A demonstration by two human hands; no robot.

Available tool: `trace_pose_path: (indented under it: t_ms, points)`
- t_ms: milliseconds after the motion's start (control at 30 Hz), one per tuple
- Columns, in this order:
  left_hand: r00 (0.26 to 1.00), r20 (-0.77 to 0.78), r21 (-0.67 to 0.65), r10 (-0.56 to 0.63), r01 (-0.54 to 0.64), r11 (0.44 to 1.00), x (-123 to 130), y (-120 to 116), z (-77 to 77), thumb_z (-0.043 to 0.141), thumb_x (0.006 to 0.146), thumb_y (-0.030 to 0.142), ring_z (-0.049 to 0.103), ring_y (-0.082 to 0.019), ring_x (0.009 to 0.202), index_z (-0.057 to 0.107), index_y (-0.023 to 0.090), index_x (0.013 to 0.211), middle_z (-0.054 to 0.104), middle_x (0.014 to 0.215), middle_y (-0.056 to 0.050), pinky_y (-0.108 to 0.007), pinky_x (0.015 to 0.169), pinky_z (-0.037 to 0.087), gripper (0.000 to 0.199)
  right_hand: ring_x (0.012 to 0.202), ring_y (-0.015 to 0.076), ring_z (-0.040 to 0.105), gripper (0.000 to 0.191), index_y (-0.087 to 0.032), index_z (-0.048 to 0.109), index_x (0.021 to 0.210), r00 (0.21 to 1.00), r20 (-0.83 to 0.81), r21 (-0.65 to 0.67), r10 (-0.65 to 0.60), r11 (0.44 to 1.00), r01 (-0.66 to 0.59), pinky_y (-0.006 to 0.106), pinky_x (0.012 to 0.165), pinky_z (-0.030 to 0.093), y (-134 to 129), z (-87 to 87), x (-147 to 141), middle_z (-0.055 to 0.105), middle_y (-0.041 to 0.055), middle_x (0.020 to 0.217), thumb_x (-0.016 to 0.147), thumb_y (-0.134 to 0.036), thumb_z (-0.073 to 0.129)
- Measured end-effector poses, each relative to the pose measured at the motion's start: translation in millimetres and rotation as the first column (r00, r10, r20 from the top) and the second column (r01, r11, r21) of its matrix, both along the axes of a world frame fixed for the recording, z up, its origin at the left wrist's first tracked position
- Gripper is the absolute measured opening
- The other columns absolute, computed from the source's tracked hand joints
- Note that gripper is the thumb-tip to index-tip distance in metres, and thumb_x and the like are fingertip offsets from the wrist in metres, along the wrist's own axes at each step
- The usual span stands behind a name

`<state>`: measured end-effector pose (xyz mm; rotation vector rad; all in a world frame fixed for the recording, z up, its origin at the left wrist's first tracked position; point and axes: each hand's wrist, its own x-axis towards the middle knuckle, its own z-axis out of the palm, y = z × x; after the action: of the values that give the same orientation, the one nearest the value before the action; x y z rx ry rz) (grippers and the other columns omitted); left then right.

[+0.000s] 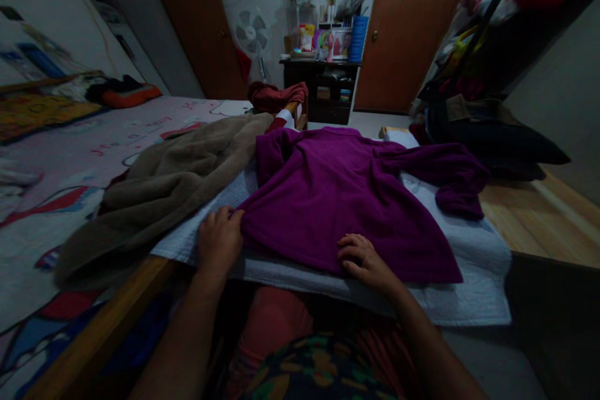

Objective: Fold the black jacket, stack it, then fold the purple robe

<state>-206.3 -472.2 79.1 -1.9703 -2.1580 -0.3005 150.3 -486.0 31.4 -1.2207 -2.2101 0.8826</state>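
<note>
A purple long-sleeved top (337, 194) lies spread over a light quilted cloth (469, 262), its hem toward me. Its sleeve on the right is bent and wrinkled, while the left one is bunched near the shoulder. My left hand (220, 237) is closed on the hem's left corner, pinching the fabric between thumb and fingers. Farther along the same hem, my right hand (365, 259) rests on the fabric with fingers slightly bent and apart.
A brown fleecy garment (173, 169) lies to the left, partly on the bed (187, 106). Dark folded clothes (487, 131) are stacked on a wooden surface (539, 219) at right. A reddish cloth (276, 97) hangs over the bed's far post. A fan (253, 31) stands beyond.
</note>
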Motion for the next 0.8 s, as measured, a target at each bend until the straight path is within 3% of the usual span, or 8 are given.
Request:
trace_pose_path:
  t_ms: [100, 167, 233, 333, 467, 567, 700, 800]
  points:
    - [0.989, -0.061, -0.076, -0.136, 0.131, 0.988, 24, -2, -3.1, 0.049, 0.078, 0.011, 0.035, -0.037, 0.132, 0.056, 0.023, 0.128, 0.047, 0.140, -0.014, -0.063, 0.106, 0.024, 0.052, 0.129, 0.0270, 0.042, 0.032, -0.025, 0.065, 0.113, 1.000, 0.008, 0.026, -0.010, 1.000, 0.009, 0.051, 0.109, 0.029, -2, -4.1, 0, 0.054, 0.0088, 0.133, 0.084, -0.031, 0.054]
    - [0.946, -0.002, -0.112, -0.325, 0.323, 0.940, 47, -1, -7.5, 0.050, 0.075, 0.009, 0.025, -0.031, 0.141, 0.049, 0.024, 0.136, 0.039, 0.149, -0.010, -0.057, 0.113, 0.016, 0.063, 0.135, 0.0283, 0.035, 0.041, -0.025, 0.059, 0.123, 1.000, 0.030, 0.037, -0.002, 0.999, 0.001, 0.053, 0.111, 0.025, -2, -4.9, 0, 0.048, 0.0097, 0.141, 0.084, -0.034, 0.056]
    - [0.868, 0.093, -0.124, -0.488, 0.496, 0.859, 71, 1, -13.2, 0.048, 0.081, 0.013, 0.024, -0.025, 0.142, 0.045, 0.025, 0.139, 0.037, 0.151, -0.007, -0.049, 0.115, 0.019, 0.058, 0.138, 0.0294, 0.032, 0.046, -0.024, 0.057, 0.127, 0.999, 0.050, 0.024, 0.006, 1.000, -0.007, 0.054, 0.113, 0.022, -1, -3.2, -1, 0.046, 0.0101, 0.143, 0.083, -0.036, 0.059]
    - [0.792, 0.208, -0.166, -0.574, 0.607, 0.777, 99, 2, -21.6, 0.051, 0.088, 0.030, 0.035, -0.025, 0.136, 0.051, 0.025, 0.132, 0.044, 0.145, -0.008, -0.045, 0.111, 0.029, 0.044, 0.130, 0.0266, 0.044, 0.034, -0.023, 0.063, 0.116, 0.999, 0.035, -0.032, -0.006, 0.999, 0.007, 0.048, 0.110, 0.033, 4, 1.9, 0, 0.055, 0.0100, 0.134, 0.086, -0.036, 0.056]
    - [0.832, 0.216, -0.299, -0.511, 0.555, 0.776, 112, 3, -23.5, 0.059, 0.084, 0.040, 0.056, -0.026, 0.110, 0.061, 0.023, 0.113, 0.061, 0.119, -0.008, -0.040, 0.093, 0.045, 0.034, 0.126, 0.0261, 0.049, 0.033, -0.020, 0.063, 0.116, 0.971, 0.104, 0.094, -0.217, 0.974, 0.207, 0.046, 0.108, 0.035, 15, 7.2, 9, 0.057, 0.0120, 0.133, 0.086, -0.031, 0.054]
    - [0.878, 0.167, -0.389, -0.448, 0.476, 0.789, 111, 9, -14.7, 0.060, 0.081, 0.040, 0.061, -0.027, 0.102, 0.064, 0.021, 0.102, 0.064, 0.109, -0.010, -0.040, 0.087, 0.048, 0.029, 0.124, 0.0279, 0.050, 0.034, -0.019, 0.064, 0.114, 0.942, 0.245, 0.125, -0.228, 0.971, 0.202, 0.044, 0.105, 0.037, 23, 18.0, 23, 0.057, 0.0134, 0.132, 0.081, -0.027, 0.058]
    - [0.867, 0.177, -0.494, -0.465, 0.487, 0.720, 118, 27, 2.6, 0.059, 0.081, 0.037, 0.065, -0.026, 0.092, 0.065, 0.020, 0.092, 0.067, 0.096, -0.009, -0.037, 0.080, 0.049, 0.021, 0.084, 0.0203, 0.066, 0.020, -0.021, 0.069, 0.091, 0.933, 0.328, 0.025, -0.145, 0.989, 0.145, 0.030, 0.077, 0.047, 48, 52.4, 50, 0.071, 0.0057, 0.092, 0.085, -0.027, 0.050]
    - [0.812, 0.215, -0.419, -0.543, 0.578, 0.700, 136, 48, 10.5, 0.055, 0.085, 0.030, 0.064, -0.022, 0.091, 0.064, 0.021, 0.094, 0.066, 0.097, -0.007, -0.033, 0.081, 0.048, 0.015, 0.082, 0.0185, 0.065, 0.025, -0.022, 0.068, 0.086, 0.894, 0.364, 0.155, -0.261, 0.963, 0.219, 0.026, 0.074, 0.043, 84, 78.4, 75, 0.071, 0.0044, 0.087, 0.089, -0.026, 0.043]
